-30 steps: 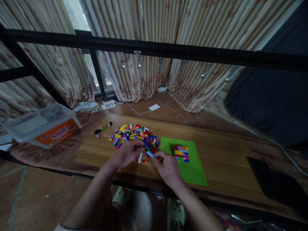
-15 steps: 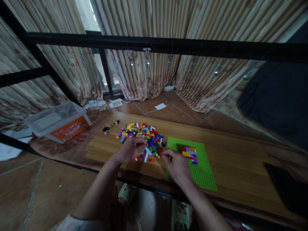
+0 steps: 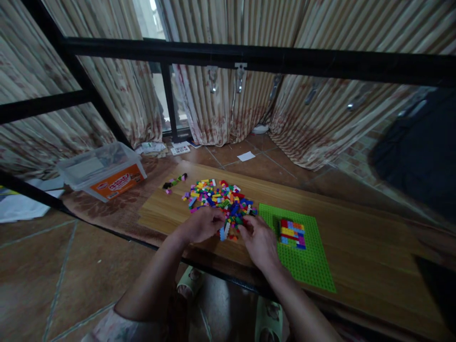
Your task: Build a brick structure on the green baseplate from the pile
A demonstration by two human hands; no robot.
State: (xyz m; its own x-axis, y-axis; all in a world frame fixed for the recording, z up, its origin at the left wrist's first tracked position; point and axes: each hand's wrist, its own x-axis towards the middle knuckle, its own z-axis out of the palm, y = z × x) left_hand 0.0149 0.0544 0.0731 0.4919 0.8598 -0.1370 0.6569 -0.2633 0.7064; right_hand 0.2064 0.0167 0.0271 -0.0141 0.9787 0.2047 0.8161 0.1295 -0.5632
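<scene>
A heap of small coloured bricks [image 3: 219, 197] lies on a wooden board [image 3: 356, 247]. To its right sits a green baseplate [image 3: 306, 261] with a block of coloured bricks [image 3: 292, 232] built on it. My left hand [image 3: 201, 223] rests at the near edge of the heap, fingers curled into the bricks. My right hand [image 3: 260, 242] is beside the baseplate's left edge, its fingers bent and pinching among the bricks; what they grip is too small to name.
A clear plastic box with an orange label [image 3: 103, 171] stands at the left on a brown patterned cloth. A few dark bricks [image 3: 174, 181] lie apart from the heap. A black metal frame [image 3: 249, 54] crosses overhead. Curtains hang behind, and slippers [image 3: 265, 318] show below.
The view has shifted left, so everything sits further right. My right hand moved back from the baseplate to the heap's near edge. The light blue brick it held earlier is no longer visible.
</scene>
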